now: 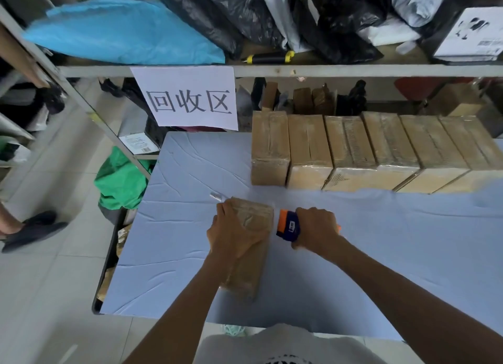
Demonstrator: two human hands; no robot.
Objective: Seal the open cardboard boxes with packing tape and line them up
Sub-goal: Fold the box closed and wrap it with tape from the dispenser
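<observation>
On the desk, covered in a wrinkled blue cloth, a box lies near the front edge, its long side running away from the person. The left hand lies on the box's far end, fingers curled over the top and left edge, holding it down. Just right of the box, the right hand is wrapped round the handle of a blue and orange tape dispenser, whose head sits at the box's far right corner. A loose strip of tape pokes out beyond the box's far left corner.

Further back, a row of six taped boxes stands side by side, touching, along the desk's far edge. Behind them runs a shelf piled with black bags and a blue bag; a paper sign hangs from its rail. A green bag sits on the floor left of the desk, and a slippered foot shows at the far left.
</observation>
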